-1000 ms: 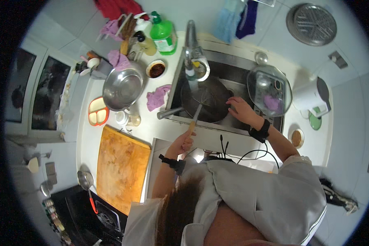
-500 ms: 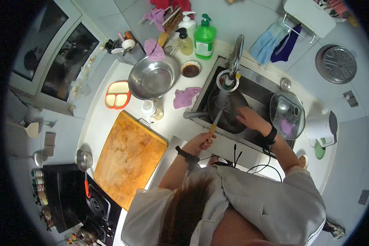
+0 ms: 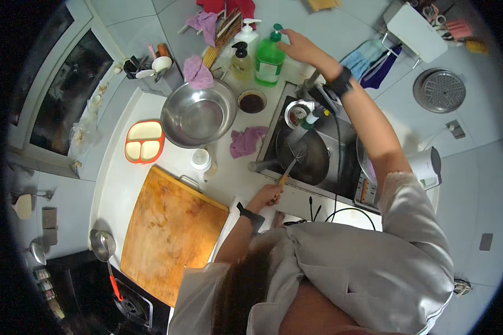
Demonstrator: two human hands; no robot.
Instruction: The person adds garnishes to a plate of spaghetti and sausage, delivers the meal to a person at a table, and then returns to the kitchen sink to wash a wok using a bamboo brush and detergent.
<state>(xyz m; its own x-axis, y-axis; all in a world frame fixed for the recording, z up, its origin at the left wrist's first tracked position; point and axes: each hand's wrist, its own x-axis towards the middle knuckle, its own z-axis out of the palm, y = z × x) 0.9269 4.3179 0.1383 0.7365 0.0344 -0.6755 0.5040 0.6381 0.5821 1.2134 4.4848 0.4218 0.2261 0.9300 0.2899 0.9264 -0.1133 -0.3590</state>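
A dark frying pan (image 3: 318, 162) lies in the sink (image 3: 347, 146), its handle over the near left edge. Wrapped round a wooden handle (image 3: 283, 179) is my left hand (image 3: 269, 195); this utensil's thin metal head (image 3: 298, 154) rests in the pan, too fine to name exactly. Water falls into the pan from the tap's green-and-white outlet (image 3: 309, 121). My right arm reaches across the right of the sink, hiding much of the tap. Up at the back, my right hand (image 3: 304, 49) has its fingers at the neck of a green pump bottle (image 3: 269, 66).
Left of the sink stand a steel bowl (image 3: 200, 114), a small dish of dark liquid (image 3: 252, 101), a purple cloth (image 3: 247, 142) and a white-capped jar (image 3: 200, 159). A divided plate (image 3: 144, 142) and a wooden cutting board (image 3: 176, 229) lie farther left. A white kettle (image 3: 422, 167) stands right.
My right hand has left the pan and moved up and back to the green pump bottle. My left hand keeps its grip on the wooden-handled utensil. The view has shifted slightly.
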